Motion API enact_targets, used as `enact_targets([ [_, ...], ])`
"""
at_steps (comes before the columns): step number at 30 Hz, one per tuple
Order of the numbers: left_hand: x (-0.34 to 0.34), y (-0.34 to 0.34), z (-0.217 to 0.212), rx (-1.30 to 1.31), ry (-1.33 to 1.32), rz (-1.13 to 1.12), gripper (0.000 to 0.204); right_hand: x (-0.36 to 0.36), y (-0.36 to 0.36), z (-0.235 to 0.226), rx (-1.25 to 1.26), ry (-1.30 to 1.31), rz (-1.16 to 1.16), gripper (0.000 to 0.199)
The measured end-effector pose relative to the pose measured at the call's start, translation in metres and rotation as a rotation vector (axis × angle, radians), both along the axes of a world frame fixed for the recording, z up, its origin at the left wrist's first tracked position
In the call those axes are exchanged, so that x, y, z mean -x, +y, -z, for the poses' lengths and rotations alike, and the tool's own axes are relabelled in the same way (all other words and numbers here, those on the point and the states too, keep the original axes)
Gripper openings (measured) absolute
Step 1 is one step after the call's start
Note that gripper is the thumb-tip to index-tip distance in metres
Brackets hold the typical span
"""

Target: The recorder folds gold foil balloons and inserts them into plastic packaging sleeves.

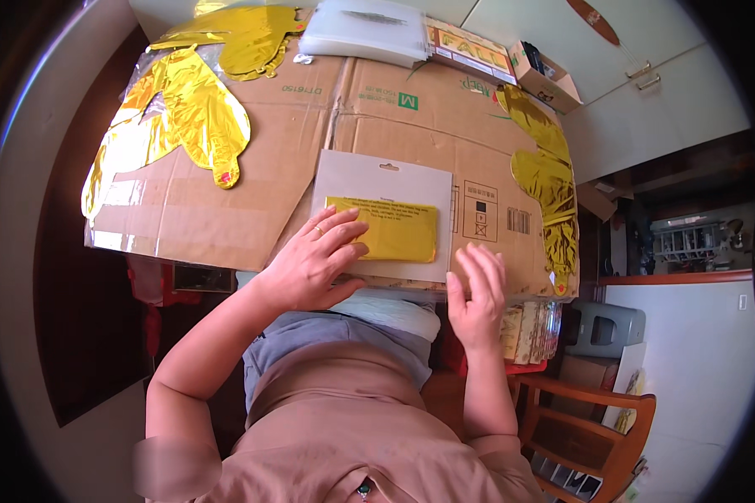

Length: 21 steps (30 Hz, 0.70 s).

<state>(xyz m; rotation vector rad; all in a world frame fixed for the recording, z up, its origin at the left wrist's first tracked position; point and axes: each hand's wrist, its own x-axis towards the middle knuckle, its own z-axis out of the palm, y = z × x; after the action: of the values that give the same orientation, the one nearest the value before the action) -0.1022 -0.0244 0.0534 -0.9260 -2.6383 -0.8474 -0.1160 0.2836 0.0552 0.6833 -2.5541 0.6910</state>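
Head view shows a yellow packet [401, 233] on a card [384, 180], near the middle of the cardboard's [273, 134] near edge. Packet's long axis runs left to right, almost parallel to this edge; the card's slot [388, 167] points to the far edge. The left hand [309, 267] lays slightly spread fingers on the packet's left end; whether it pinches, I cannot tell. The right hand [478, 303], its thumb apart from its fingers, is just beside the card's right edge.
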Motion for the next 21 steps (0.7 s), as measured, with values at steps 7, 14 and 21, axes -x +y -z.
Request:
enact_targets([
  [7,-0.003,0.011,-0.005,-0.038,0.046,-0.040,0.030,-0.027,-0.029,0.002,0.061,0.105,-0.100,0.016],
  [14,-0.002,0.012,-0.008,0.034,0.062,-0.047,0.027,-0.032,-0.037,0.009,-0.008,0.101,-0.103,0.028],
  [21,-0.003,0.012,0.005,0.024,0.290,0.012,0.022,-0.036,-0.041,0.013,-0.035,0.045,-0.066,0.042],
])
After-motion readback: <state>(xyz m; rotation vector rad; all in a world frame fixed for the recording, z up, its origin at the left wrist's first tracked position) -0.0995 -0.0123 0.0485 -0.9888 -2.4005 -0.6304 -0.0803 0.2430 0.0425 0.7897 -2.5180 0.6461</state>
